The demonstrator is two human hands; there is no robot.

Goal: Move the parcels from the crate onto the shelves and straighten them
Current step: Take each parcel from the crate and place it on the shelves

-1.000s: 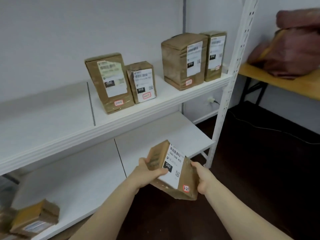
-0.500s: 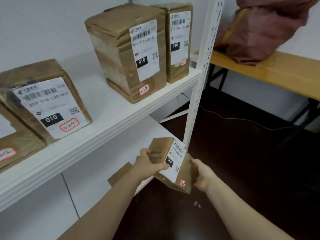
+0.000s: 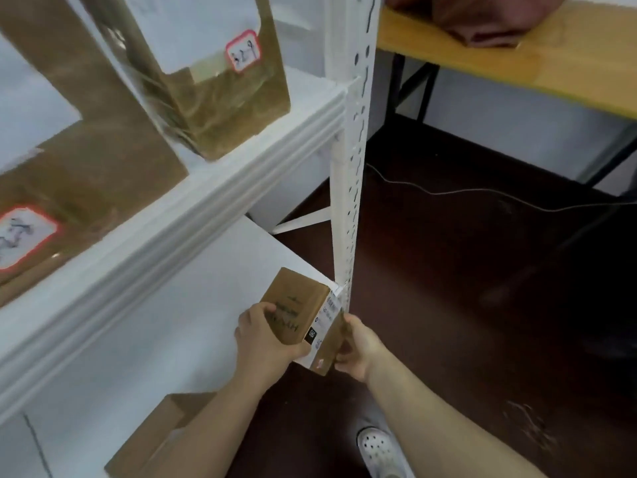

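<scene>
Parcel (image 3: 299,313) now at lower shelf (image 3: 193,305) corner; view closer.

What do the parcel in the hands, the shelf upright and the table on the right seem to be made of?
Parcel: brown cardboard, matte, judging by its dull flat faces and sharp folded edges; a white paper label is stuck on it. Upright: probably white-painted metal, judging by its rows of punched slots. Table: yellowish wood or wood-look board with a slight sheen; I cannot tell which.
</scene>
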